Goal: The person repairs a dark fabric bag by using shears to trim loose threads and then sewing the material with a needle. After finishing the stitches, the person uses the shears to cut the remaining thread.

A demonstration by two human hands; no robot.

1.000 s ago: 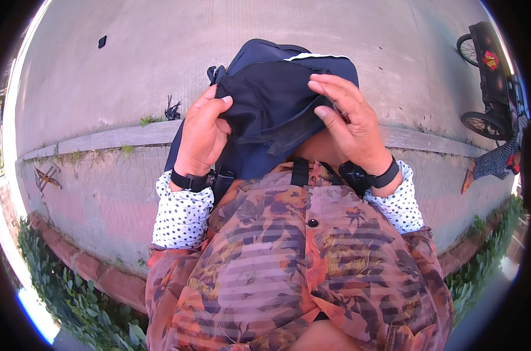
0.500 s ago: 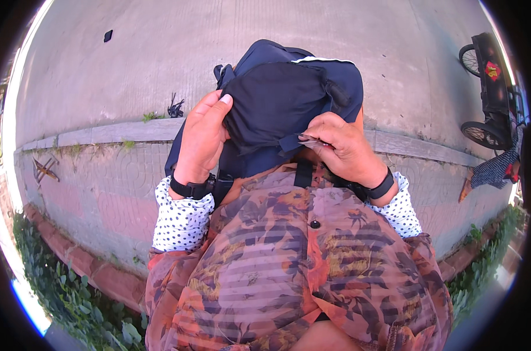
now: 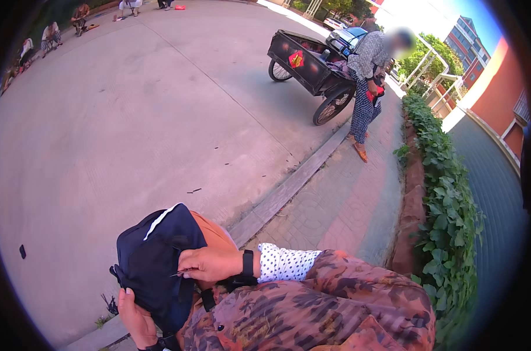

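Dark navy and black cloth, perhaps a garment, lies bunched over my lap, with a white strip along its far edge. My left hand grips its near left edge, thumb upward; the other fingers are partly hidden. My right hand is closed in a pinch at the cloth's right side. Between its fingers a small pointed metal tool sticks out to the left, too small to make out fully. Dark cords hang at the cloth's left edge.
A person stands on the paving beside a dark three-wheeled cart, holding something red. A stone kerb runs diagonally past me. Leafy plants border the right side. A small black object lies on the concrete. Several people sit far left.
My view has swung up and to the right, bringing the cart and standing person into fuller sight. Both hands keep their hold on the cloth and the small tool.
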